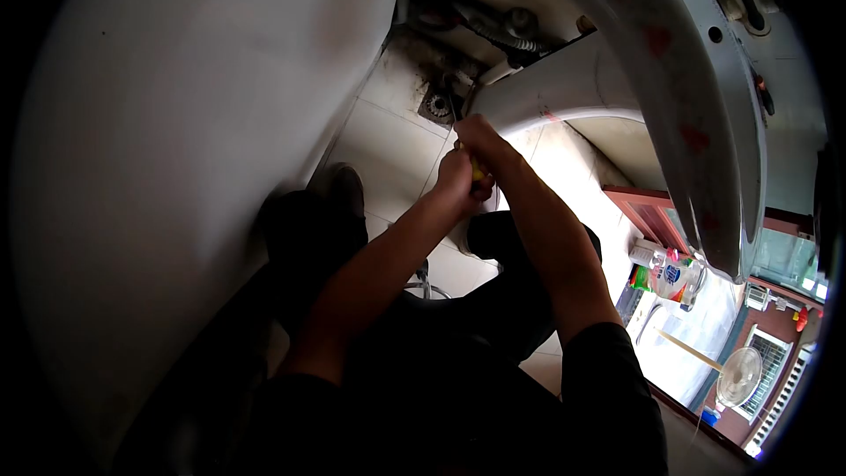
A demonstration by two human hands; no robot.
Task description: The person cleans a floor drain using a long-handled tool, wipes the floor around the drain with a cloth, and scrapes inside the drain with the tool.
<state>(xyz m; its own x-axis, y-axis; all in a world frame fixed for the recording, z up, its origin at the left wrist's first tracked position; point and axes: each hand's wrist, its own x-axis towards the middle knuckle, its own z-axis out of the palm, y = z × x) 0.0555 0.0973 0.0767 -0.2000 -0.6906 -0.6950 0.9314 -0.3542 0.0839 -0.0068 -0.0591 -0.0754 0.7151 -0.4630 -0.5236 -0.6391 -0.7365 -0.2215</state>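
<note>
Both hands are closed on a yellow-handled screwdriver [477, 171], at the centre of the head view. My left hand [456, 174] wraps the handle at the near end. Just beyond it, my right hand [478, 135] grips farther forward, towards the thin dark shaft. The fingers cover most of the handle. The shaft reaches down to a dirty floor drain [438, 106] with a round, toothed rim. Shadow hides exactly where the tip touches. Dark grime surrounds the drain on the pale floor tiles [388, 145].
A white basin [670, 106] on a pedestal [555, 84] overhangs the right side. Behind the drain lie a corrugated hose [498, 31] and pipe fittings. A large pale panel [194, 123] fills the left. A bottle [674, 278] and a fan [738, 376] appear at lower right.
</note>
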